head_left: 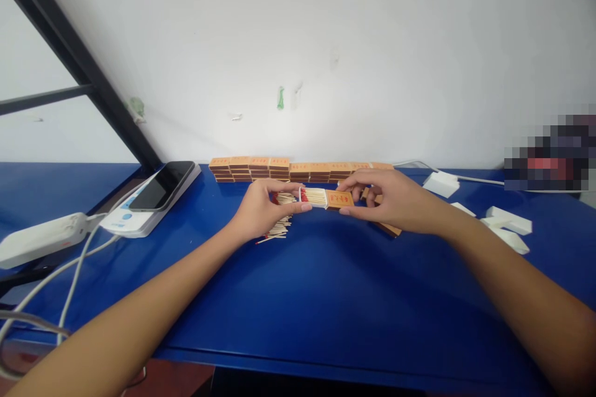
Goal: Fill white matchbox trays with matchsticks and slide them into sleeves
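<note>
Between finger and thumb, my left hand (265,205) grips the left end of a white matchbox tray (317,198) filled with red-tipped matches. My right hand (388,198) is closed on the orange matchbox sleeve (340,199). The tray's right end meets or sits just inside the sleeve, and most of the tray shows. A pile of loose matches (278,227) lies on the blue table, partly behind my left hand. More matchbox sleeves (390,229) lie under and behind my right hand, largely hidden by it.
Stacked matchboxes (251,169) form a row along the wall. White empty trays (507,221) are scattered at the right. On the left lie a phone (162,186) on a white box, a power strip (44,239) and loose cables (77,285). A black metal frame (86,56) rises there.
</note>
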The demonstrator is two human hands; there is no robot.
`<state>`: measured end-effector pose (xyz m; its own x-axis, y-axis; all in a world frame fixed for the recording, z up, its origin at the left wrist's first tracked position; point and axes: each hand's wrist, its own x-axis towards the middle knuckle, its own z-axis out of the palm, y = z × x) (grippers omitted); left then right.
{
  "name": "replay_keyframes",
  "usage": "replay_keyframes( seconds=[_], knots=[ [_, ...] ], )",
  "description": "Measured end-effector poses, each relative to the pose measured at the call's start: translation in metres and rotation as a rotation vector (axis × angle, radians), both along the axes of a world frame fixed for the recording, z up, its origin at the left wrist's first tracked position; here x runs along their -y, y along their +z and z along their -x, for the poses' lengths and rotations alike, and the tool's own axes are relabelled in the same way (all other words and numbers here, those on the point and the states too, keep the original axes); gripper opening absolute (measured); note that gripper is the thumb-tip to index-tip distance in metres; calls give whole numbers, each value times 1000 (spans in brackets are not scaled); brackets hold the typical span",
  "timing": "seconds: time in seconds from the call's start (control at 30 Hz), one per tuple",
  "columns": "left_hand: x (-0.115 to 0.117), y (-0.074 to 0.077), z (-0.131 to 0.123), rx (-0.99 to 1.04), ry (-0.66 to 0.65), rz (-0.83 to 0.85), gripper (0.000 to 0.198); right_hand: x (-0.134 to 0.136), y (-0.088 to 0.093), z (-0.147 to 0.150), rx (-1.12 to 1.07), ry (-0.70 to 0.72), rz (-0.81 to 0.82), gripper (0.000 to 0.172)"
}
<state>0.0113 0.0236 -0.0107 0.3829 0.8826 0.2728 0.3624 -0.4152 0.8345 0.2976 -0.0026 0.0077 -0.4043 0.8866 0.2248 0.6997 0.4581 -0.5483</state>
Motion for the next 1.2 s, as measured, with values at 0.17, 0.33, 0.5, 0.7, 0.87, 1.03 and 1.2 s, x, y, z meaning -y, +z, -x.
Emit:
replay_keyframes(
  seconds=[0.17,0.33,0.5,0.7,0.87,1.03,1.2],
  knots=[
    [-1,2,0,54,-23,-4,43,-1,-1,0,-102,2,82,48],
    [-2,2,1,37,-27,-43,38,1,2,3,-99,-24,-1,43],
    [-1,3,2,-9,-18,-59,41,5,4,10,-83,-13,-47,37],
    [2,1,-1,26,-117,-100,38,15,-2,31,-184,11,-90,35],
    [2,-1,1,23,-132,-139,42,18,-5,43,-236,64,-122,31],
    [0,-2,3,-26,-218,-87,60,24,0,46,-210,105,-98,29],
    [-5,3,7,-56,-154,-139,62,11,0,40,-212,-46,-118,39]
  ],
)
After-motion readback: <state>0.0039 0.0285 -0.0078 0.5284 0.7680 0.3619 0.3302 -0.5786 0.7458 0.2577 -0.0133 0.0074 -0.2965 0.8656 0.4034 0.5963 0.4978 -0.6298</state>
